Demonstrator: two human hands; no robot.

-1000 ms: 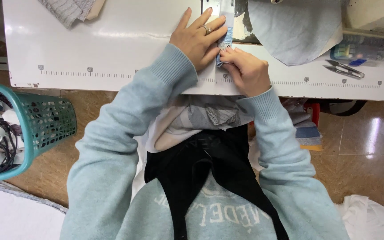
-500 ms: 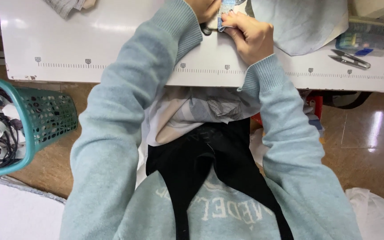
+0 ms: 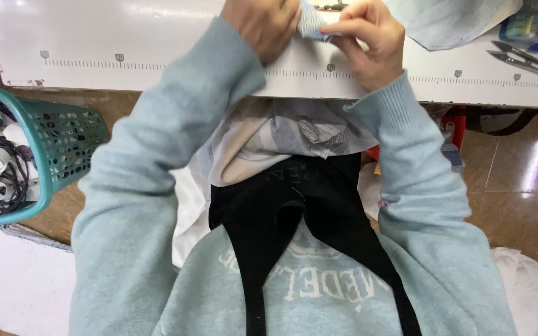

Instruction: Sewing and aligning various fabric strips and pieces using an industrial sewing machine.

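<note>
Nearest the camera, a black apron (image 3: 294, 211) is seen over a light blue sweater, with white and pale printed cloth (image 3: 281, 134) gathered in the lap. To the left, a teal mesh basket (image 3: 38, 155) of black and white strips stands on the floor.

Both forearms are raised to the edge of a white worktable (image 3: 126, 43) marked with a ruled scale. There a small piece of light blue fabric (image 3: 314, 22) is held between the two hands, just above the table edge. The left hand (image 3: 263, 25) is closed over its left end; the right hand (image 3: 368, 37) pinches its right end between thumb and fingertips.

The piece is judged light, soft and limp, liable to fold or slip; a hold at the edges, close to the fold, appears soundest.

Farther off, a larger pale blue cloth (image 3: 449, 22) lies on the table, with thread snips (image 3: 521, 57) well apart at the right.
</note>
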